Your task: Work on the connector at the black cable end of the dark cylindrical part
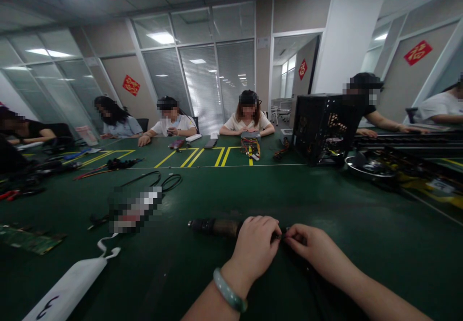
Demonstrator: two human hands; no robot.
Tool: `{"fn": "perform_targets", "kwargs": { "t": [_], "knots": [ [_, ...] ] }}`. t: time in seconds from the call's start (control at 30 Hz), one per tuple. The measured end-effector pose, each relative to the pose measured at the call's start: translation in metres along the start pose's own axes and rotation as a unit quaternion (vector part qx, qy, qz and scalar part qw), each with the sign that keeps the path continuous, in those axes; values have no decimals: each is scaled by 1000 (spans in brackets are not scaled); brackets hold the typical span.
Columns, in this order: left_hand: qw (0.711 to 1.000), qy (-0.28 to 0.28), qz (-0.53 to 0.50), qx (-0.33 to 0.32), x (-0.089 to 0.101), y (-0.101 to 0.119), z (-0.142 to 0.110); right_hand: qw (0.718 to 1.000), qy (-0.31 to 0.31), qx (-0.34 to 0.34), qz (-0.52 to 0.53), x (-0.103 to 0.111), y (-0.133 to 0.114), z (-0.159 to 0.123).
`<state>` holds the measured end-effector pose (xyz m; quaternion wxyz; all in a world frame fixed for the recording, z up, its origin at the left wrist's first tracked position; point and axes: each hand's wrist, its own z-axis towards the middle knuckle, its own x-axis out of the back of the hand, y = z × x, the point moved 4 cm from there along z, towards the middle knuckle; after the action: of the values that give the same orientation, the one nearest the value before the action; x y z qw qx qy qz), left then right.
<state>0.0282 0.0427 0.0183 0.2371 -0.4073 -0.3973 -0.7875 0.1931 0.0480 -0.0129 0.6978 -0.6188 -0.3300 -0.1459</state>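
Observation:
A dark electric screwdriver [220, 227] lies on the green table mat, its tip pointing left. My left hand [256, 244] is closed over its rear end, the thumb and fingers pinched together at that end. Close beside it, my right hand [307, 241] pinches the dark end of a cable [311, 275] between thumb and fingertips. The fingertips of both hands nearly meet, and the small part between them is mostly hidden. From under my right hand the cable runs down the mat towards me. A pale green bangle [229, 290] circles my left wrist.
Left of my hands lie a white power strip [68, 287], a blurred-out item with a black cable [171, 182] and a green circuit board [31, 239]. A black computer case [314, 128] and a metal bowl [371, 167] stand at right. Several people sit across the table.

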Motion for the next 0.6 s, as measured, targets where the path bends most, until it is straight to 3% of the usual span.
{"fn": "perform_targets", "kwargs": {
  "t": [0.6],
  "knots": [
    [1000, 0, -22, -7, 3, 1, 0, 1000, 10, 2, -7, 2, 2, 1]
  ]
}}
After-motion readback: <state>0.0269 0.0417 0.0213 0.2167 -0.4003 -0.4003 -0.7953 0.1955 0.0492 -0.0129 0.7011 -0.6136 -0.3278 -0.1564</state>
